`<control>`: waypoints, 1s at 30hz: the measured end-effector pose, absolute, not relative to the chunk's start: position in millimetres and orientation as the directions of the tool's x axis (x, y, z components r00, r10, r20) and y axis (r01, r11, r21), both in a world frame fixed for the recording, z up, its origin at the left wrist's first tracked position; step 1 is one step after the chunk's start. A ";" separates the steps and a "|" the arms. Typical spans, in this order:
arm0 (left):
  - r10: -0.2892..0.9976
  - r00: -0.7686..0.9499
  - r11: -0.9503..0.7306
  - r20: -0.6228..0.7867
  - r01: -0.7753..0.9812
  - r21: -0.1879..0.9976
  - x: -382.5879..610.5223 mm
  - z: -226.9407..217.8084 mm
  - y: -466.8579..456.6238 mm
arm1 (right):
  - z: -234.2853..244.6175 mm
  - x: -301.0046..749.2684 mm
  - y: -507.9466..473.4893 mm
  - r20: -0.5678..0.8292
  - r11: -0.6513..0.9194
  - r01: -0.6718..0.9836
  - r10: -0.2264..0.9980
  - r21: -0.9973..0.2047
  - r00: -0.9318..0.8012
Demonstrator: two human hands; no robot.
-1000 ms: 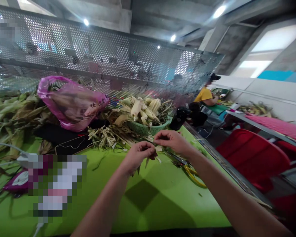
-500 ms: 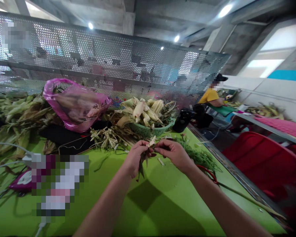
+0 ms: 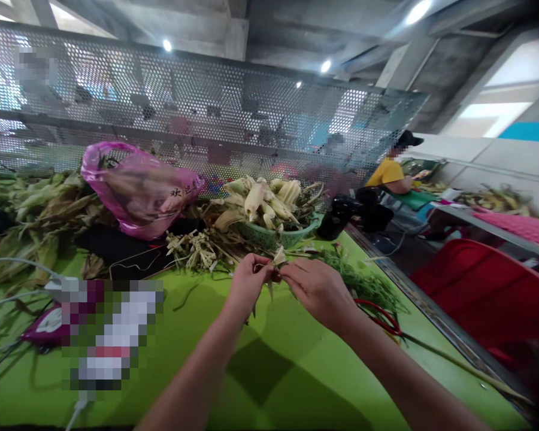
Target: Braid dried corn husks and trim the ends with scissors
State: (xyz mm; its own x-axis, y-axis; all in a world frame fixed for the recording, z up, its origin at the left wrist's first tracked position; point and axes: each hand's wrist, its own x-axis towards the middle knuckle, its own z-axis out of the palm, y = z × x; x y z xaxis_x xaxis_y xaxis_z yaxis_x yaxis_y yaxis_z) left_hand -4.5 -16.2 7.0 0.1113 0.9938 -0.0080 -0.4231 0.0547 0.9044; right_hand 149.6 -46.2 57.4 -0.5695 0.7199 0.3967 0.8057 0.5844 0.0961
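Above the green table, my left hand (image 3: 248, 284) pinches a small piece of pale corn husk (image 3: 279, 257), folded or bunched at its top, with narrow strips hanging below. My right hand (image 3: 317, 288) is closed at the same piece, its thumb and fingertips meeting the base close to the left fingers. Whatever thin strand may lie between the right fingertips is too small to make out. Behind both hands stands a green basket (image 3: 276, 238) heaped with pale corn husks (image 3: 263, 203). Small husk pieces (image 3: 197, 251) lie in a bunch left of the basket.
Red-handled scissors (image 3: 379, 314) and green sprigs (image 3: 371, 284) lie by my right forearm. A pink plastic bag (image 3: 137, 191) and loose husks (image 3: 40, 203) are at the back left. A purple power strip (image 3: 49, 323) with cables sits left. A person in yellow (image 3: 386, 173) sits beyond the red chair (image 3: 480, 287).
My right hand has turned and come in closer, its fingers now against the base of the husk piece. The left hand keeps its pinch, and the view has shifted slightly.
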 end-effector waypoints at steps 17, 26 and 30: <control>0.899 0.404 -0.103 0.171 -0.184 0.977 -6.8 6.6 -26.4 | 76.7 169.9 -20.1 0.304 0.543 0.662 0.839 -0.516 -0.451; 0.940 0.341 0.206 0.009 -0.590 0.781 -10.7 19.4 -29.3 | 42.1 163.7 -25.8 0.241 0.334 0.450 0.937 -0.828 -0.251; 0.972 0.235 0.148 -0.011 -0.575 0.805 -9.3 15.7 -24.5 | 36.9 155.1 -40.0 0.421 0.470 0.610 0.876 -0.638 -0.235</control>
State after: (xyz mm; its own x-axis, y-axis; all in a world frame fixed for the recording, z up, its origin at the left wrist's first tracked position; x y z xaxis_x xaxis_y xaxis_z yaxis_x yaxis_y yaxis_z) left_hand -9.3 -24.5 15.7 0.2348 0.9720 -0.0107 -0.5747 0.1477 0.8049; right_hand 155.1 -40.0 36.9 -0.2348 0.8764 0.4206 0.6099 0.4697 -0.6383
